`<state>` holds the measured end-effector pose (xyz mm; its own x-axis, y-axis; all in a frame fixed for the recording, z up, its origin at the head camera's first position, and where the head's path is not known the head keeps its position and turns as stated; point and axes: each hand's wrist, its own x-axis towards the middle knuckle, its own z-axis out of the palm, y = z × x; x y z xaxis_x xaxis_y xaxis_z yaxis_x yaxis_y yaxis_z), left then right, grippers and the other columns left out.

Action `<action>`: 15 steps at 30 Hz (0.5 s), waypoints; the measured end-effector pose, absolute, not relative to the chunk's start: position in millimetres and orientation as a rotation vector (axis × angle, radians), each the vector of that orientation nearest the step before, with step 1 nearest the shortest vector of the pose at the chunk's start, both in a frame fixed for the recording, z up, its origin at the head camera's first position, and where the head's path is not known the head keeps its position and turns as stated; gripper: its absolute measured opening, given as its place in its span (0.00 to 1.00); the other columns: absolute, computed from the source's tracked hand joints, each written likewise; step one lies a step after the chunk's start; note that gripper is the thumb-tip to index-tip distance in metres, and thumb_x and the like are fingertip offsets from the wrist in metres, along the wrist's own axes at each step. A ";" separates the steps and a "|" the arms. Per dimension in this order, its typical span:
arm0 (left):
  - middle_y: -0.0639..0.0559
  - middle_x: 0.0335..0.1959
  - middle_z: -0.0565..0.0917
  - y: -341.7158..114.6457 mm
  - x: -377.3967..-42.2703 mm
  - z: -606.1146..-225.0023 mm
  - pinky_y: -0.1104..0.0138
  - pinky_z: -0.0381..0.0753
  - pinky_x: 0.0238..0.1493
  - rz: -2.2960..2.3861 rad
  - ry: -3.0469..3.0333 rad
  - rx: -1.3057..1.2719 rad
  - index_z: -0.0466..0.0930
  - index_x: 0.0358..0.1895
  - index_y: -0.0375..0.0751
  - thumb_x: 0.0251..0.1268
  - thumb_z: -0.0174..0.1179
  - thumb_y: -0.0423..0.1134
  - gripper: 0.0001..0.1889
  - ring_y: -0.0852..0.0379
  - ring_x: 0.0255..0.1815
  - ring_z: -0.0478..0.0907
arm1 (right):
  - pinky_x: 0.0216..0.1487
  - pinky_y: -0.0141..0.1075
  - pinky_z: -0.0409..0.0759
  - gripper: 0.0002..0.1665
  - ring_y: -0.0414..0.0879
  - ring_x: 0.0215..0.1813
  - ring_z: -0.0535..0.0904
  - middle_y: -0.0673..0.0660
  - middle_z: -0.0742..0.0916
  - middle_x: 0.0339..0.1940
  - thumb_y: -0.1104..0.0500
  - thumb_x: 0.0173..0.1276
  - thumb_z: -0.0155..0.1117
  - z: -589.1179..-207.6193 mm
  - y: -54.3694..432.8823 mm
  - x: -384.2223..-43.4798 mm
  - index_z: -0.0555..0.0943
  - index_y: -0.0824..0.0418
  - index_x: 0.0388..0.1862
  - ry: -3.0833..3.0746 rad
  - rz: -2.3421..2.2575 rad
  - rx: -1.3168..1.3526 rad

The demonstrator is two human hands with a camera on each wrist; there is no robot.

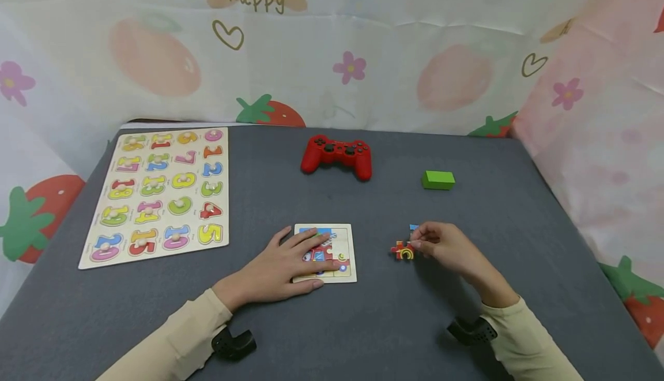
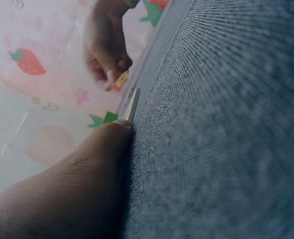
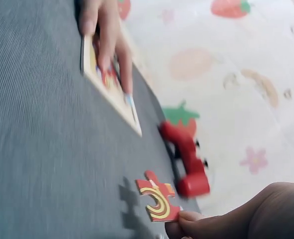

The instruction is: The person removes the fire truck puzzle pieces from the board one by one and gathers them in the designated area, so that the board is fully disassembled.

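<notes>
My left hand (image 1: 282, 268) lies with fingers spread over a small wooden jigsaw board (image 1: 353, 248), covering part of its picture of a vehicle. To the right of the board, my right hand (image 1: 448, 249) pinches a red jigsaw piece (image 1: 401, 250) with a yellow arc between thumb and fingertips. In the right wrist view this piece (image 3: 162, 201) is held at one edge, above the grey table, with its shadow beside it. A bit of blue (image 1: 413, 227) shows just behind the right fingertips, mostly hidden by them.
A large wooden number-puzzle board (image 1: 171, 196) lies on the left of the grey table (image 1: 384, 335). Farther back are a red game controller (image 1: 337, 155) and a green block (image 1: 438, 180). A printed cloth (image 1: 394, 35) hangs behind the table.
</notes>
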<state>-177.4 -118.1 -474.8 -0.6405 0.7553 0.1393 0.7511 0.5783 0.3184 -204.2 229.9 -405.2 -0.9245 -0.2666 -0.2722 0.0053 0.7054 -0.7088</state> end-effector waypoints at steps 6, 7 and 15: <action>0.56 0.77 0.53 -118.5 -177.1 -475.0 0.40 0.43 0.69 0.561 2.789 1.328 0.58 0.69 0.80 0.72 0.42 0.61 0.23 0.53 0.77 0.47 | 0.31 0.39 0.72 0.09 0.47 0.32 0.74 0.55 0.82 0.31 0.58 0.70 0.60 -409.7 256.3 -202.0 0.80 0.64 0.42 2.573 -1.011 -0.138; 0.56 0.77 0.53 -118.6 -176.9 -474.7 0.40 0.43 0.69 0.562 2.790 1.329 0.58 0.69 0.80 0.72 0.42 0.61 0.23 0.53 0.77 0.47 | 0.31 0.39 0.72 0.09 0.47 0.32 0.74 0.55 0.83 0.31 0.58 0.70 0.60 -410.7 257.9 -201.8 0.80 0.64 0.42 2.576 -1.008 -0.137; 0.56 0.77 0.53 -117.9 -177.0 -473.3 0.41 0.43 0.69 0.561 2.784 1.325 0.58 0.69 0.80 0.73 0.41 0.61 0.23 0.53 0.77 0.47 | 0.29 0.37 0.72 0.08 0.45 0.30 0.73 0.55 0.83 0.30 0.61 0.69 0.60 -415.3 258.0 -200.1 0.80 0.65 0.41 2.627 -0.981 -0.192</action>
